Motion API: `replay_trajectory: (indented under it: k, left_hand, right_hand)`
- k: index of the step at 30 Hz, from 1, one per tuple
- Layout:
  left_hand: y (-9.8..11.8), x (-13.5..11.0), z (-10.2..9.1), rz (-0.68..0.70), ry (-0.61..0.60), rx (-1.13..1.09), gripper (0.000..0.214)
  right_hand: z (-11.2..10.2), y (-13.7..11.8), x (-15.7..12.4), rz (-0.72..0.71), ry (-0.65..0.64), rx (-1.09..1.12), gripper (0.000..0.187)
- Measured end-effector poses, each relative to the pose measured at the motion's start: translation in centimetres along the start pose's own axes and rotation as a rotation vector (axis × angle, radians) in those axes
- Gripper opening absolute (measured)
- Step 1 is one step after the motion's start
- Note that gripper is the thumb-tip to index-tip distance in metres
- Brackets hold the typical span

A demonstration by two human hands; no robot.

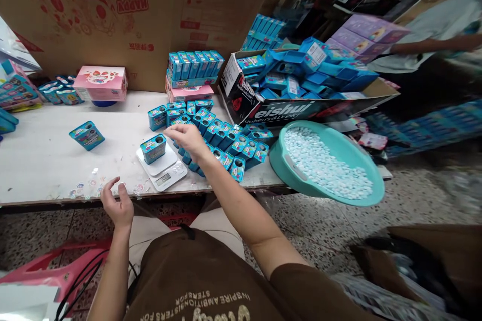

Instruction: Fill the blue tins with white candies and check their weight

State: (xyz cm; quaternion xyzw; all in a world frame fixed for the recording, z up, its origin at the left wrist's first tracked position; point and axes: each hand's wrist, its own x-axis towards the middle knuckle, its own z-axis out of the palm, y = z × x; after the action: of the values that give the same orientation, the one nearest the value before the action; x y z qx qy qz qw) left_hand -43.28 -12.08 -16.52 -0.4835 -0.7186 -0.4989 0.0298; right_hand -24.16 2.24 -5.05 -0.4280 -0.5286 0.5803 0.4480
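A blue candy tin [152,150] with a round dark opening in its top stands on a white digital scale [169,173], whose display is lit. My right hand [186,139] hovers just right of that tin, thumb and fingers pinched together. Whatever the pinch may hold is too small to make out. In front of the table edge, my left hand [117,204] is raised with curled fingers apart and nothing in it. Several similar blue tins [214,130] stand packed close together beyond and right of the scale, partly covered by my right hand and forearm.
A teal basin [297,180] of small pale candies sits at the table's right end. Behind it is a black carton [271,110] heaped with blue tins. One tin [87,135] stands apart on the left; a pink box [101,84] is behind it. Another person [433,35] is at the right.
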Motion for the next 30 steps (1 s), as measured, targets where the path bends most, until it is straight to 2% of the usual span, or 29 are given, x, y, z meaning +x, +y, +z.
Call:
replay_trajectory:
  k: [3, 6, 9, 13, 20, 30]
  left_hand:
    - [-0.1, -0.4, 0.1, -0.022, -0.014, 0.003, 0.027]
    - [-0.2, -0.5, 0.4, -0.037, -0.030, 0.002, 0.027]
    - [-0.2, -0.5, 0.7, -0.044, -0.039, -0.008, 0.027]
    - [-0.1, -0.3, 1.0, -0.048, -0.063, -0.009, 0.028]
    - [0.6, -0.2, 1.3, -0.039, -0.072, 0.003, 0.028]
    - [0.9, -0.2, 1.2, -0.062, -0.070, -0.001, 0.029]
  right_hand:
    - [-2.5, -0.5, -2.1, 0.138, 0.002, 0.373, 0.014]
    - [-5.1, -0.4, -4.3, 0.265, 0.007, 0.603, 0.015]
    - [-7.3, 0.1, -6.2, 0.347, 0.028, 0.694, 0.017]
    - [-9.2, 0.7, -8.1, 0.348, 0.111, 0.710, 0.023]
    - [-10.7, 1.0, -9.4, 0.321, 0.130, 0.791, 0.028]
    - [-11.2, 1.1, -9.4, 0.288, 0.103, 0.861, 0.033]
